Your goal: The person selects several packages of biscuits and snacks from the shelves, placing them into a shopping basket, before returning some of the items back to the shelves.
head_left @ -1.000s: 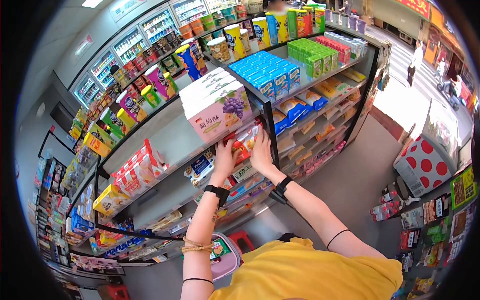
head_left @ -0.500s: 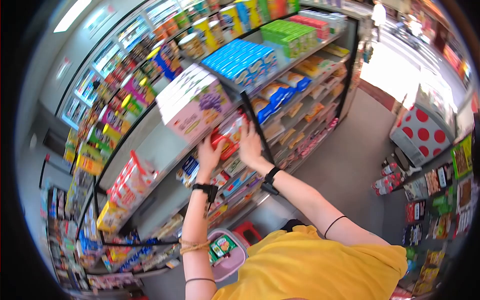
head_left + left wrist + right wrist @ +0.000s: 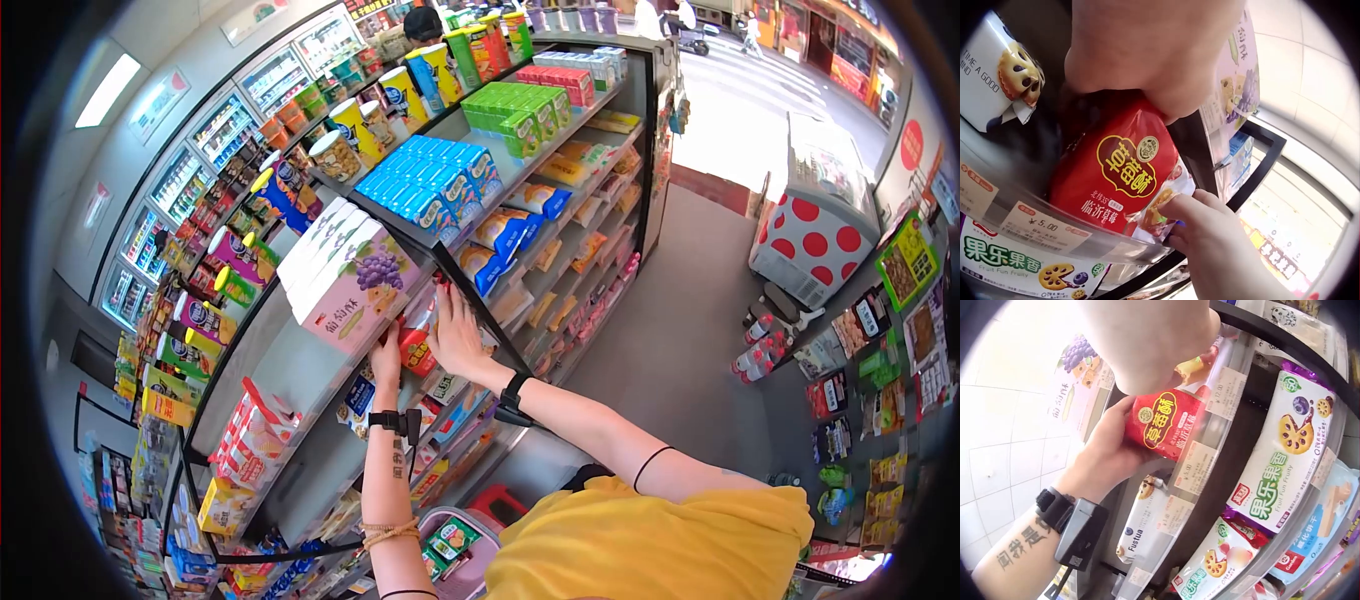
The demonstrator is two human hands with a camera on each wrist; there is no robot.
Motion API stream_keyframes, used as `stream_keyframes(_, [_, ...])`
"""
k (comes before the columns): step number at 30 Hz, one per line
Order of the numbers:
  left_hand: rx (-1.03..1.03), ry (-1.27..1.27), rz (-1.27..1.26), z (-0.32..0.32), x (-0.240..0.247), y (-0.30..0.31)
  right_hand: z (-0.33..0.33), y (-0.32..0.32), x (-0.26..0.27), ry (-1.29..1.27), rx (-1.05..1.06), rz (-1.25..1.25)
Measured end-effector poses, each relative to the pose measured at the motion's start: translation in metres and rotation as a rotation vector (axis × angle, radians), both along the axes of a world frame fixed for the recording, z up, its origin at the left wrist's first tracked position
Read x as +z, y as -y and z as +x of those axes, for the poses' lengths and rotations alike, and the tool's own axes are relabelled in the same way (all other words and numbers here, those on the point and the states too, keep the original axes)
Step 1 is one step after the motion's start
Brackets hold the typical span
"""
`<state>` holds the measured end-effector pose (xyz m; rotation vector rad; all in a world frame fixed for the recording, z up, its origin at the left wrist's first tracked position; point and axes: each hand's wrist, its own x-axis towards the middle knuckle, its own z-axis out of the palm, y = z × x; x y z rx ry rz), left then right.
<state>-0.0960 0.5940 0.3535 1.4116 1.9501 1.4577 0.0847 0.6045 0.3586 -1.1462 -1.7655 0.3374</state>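
A red pack of strawberry pastries stands on the shelf under the grape pastry boxes. My left hand holds it by its left side and top, with the fingertips hidden behind it in the right wrist view. On the pack's right side lies my right hand, its fingers stretched along the wrapper in the head view. In the left wrist view that hand touches the pack's picture corner. Left of the pack sits a white-and-blue cookie pack.
Price tags line the shelf lip. Fruit cookie packs fill the shelf below. A black shelf post stands right of my hands, with blue drink cartons beyond. A pink basket is by my body.
The head view has turned, so shelf and hands appear further left. My left hand has slid from the pack's front toward its left side. My right hand stays on its right side.
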Motion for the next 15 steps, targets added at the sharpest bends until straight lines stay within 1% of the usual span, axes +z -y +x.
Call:
stream_keyframes(1, [-0.058,0.168,0.015,0.002,0.002,0.001,-0.005,-0.005,0.0,-0.015,-0.002,0.0])
stream_keyframes(3, [-0.126,0.403,0.01,0.001,0.001,0.001,-0.012,-0.021,-0.002,-0.042,-0.01,-0.001])
stream_keyframes(4, [-0.161,0.52,0.006,-0.002,-0.001,0.0,-0.015,-0.027,-0.004,-0.118,-0.004,-0.054])
stream_keyframes(5, [-0.152,0.495,-0.028,-0.006,-0.004,-0.002,-0.018,-0.035,-0.005,-0.195,0.003,-0.103])
stream_keyframes(7, [-0.169,0.476,-0.003,-0.002,0.001,0.001,-0.025,-0.05,-0.007,-0.331,-0.001,-0.207])
stream_keyframes(10, [-0.184,0.486,0.018,-0.004,-0.003,-0.001,-0.024,-0.067,-0.009,-0.377,0.076,-0.302])
stream_keyframes(11, [-0.184,0.49,0.025,-0.005,-0.006,-0.002,-0.026,-0.071,-0.009,-0.454,0.069,-0.321])
stream_keyframes(14, [-0.155,0.502,0.017,0.005,0.008,0.003,-0.04,-0.097,-0.037,-0.56,0.134,-0.253])
stream_keyframes(15, [-0.14,0.512,0.008,0.006,0.009,0.004,-0.044,-0.1,-0.042,-0.587,0.081,-0.144])
